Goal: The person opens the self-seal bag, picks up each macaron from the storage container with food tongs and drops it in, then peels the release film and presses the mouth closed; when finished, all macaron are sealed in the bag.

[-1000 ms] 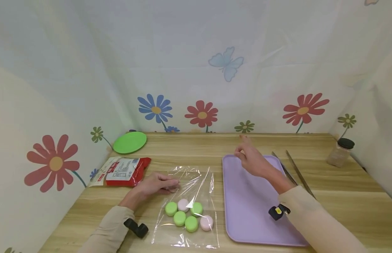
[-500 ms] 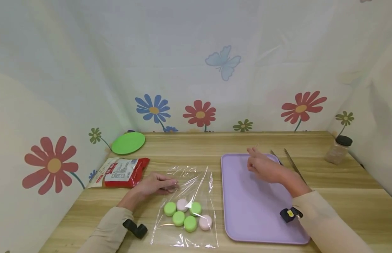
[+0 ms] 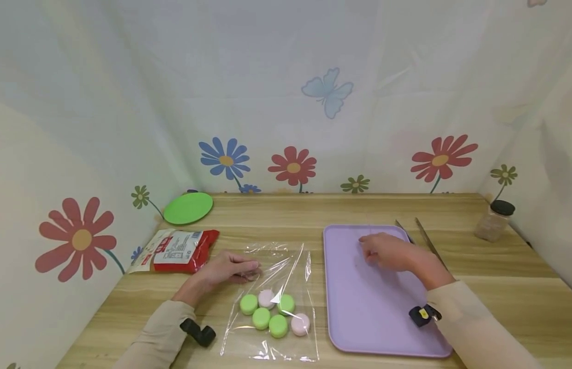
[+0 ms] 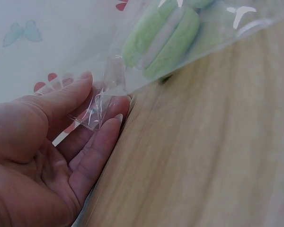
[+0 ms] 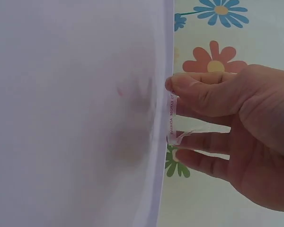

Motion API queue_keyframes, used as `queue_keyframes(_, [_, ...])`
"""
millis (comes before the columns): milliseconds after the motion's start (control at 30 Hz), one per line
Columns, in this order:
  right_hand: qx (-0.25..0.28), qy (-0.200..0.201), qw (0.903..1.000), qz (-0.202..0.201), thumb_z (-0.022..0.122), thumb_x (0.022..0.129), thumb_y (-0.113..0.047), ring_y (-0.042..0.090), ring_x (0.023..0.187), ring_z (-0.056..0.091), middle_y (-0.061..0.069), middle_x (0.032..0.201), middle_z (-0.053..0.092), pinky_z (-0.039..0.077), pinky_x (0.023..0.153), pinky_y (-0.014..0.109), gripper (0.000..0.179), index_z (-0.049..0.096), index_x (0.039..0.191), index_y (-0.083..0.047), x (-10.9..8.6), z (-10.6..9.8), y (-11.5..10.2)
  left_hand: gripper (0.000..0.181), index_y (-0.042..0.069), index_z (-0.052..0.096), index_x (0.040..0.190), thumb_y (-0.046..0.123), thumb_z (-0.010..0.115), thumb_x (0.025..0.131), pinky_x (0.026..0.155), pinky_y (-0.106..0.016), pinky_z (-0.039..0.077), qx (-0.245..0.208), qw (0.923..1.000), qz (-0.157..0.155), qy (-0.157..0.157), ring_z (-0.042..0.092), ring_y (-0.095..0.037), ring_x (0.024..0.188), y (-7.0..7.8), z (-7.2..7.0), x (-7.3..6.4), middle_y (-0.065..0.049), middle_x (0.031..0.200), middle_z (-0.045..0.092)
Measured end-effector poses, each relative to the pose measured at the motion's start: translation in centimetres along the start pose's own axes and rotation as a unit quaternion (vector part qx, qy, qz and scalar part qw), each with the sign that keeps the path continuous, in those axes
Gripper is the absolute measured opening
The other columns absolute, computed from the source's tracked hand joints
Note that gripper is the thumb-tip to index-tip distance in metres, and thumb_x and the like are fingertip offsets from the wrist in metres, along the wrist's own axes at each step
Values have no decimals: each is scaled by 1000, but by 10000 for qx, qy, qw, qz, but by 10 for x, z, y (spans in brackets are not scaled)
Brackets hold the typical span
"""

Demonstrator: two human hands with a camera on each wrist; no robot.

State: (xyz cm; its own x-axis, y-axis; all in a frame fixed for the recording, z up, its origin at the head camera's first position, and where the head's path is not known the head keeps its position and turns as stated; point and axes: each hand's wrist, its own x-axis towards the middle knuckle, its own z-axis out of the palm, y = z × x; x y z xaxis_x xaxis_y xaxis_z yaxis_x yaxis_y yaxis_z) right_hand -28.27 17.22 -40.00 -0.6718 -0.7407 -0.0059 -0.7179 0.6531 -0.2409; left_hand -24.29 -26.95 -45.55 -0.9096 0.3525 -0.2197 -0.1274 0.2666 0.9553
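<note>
A clear plastic bag lies flat on the table with several green macarons and two pale pink macarons inside. At its upper left my left hand pinches the bag's edge; in the left wrist view the crinkled film runs between thumb and fingers. My right hand is over the far part of the lilac tray. In the right wrist view, its thumb and index finger pinch a narrow clear strip with small red print, close against the tray.
A red and white food packet lies left of the bag, with a green plate behind it. Metal tongs lie at the tray's right side. A black-lidded jar stands at the far right, near the flowered curtain.
My right hand has come back from above the tray's far edge, nearer and slightly right, and lowered over the tray. My left hand and the bag have stayed in place.
</note>
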Motion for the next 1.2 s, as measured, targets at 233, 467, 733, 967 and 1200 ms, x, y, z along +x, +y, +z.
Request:
queue_keyframes(233, [-126, 257, 9995, 112, 71, 90, 0, 44, 117, 56, 20, 129, 64, 49, 92, 50, 22, 67, 76, -16, -3, 0, 1, 34, 0, 74, 116, 27, 71, 95, 84, -34, 58, 69, 10000, -12, 0, 70, -20, 94, -4, 0, 0, -12, 106, 74])
queue_keyframes(467, [200, 229, 9992, 258, 70, 93, -5, 62, 138, 22, 19, 151, 46, 21, 103, 78, 21, 67, 80, -21, -3, 1, 4, 35, 0, 74, 115, 28, 71, 95, 84, -34, 58, 75, 10000, -8, -7, 70, -20, 94, -2, 0, -1, -12, 106, 74])
queue_keyframes(733, [468, 564, 9973, -6, 65, 97, -7, 45, 131, 48, 27, 147, 46, 45, 101, 56, 10, 73, 103, -7, -1, 3, 9, 34, -1, 74, 114, 27, 71, 94, 83, -33, 58, 22, 10000, -63, 29, 70, -19, 92, 1, 1, -1, -13, 106, 74])
queue_keyframes(967, [196, 620, 9953, 720, 56, 95, 11, 43, 130, 50, 27, 146, 47, 45, 101, 55, 32, 66, 124, 2, 1, 1, 10, 34, 0, 75, 114, 28, 72, 94, 83, -33, 58, 80, 9999, -94, 16, 70, -20, 93, 3, 0, -1, -12, 106, 74])
queue_keyframes(1200, [9, 1064, 9888, 1046, 69, 89, 7, 51, 129, 45, 31, 145, 45, 44, 100, 60, 32, 67, 121, 5, 3, 0, 13, 35, 1, 75, 114, 29, 72, 94, 83, -33, 58, 153, 9998, -105, 16, 70, -20, 94, 3, 0, -1, -12, 106, 74])
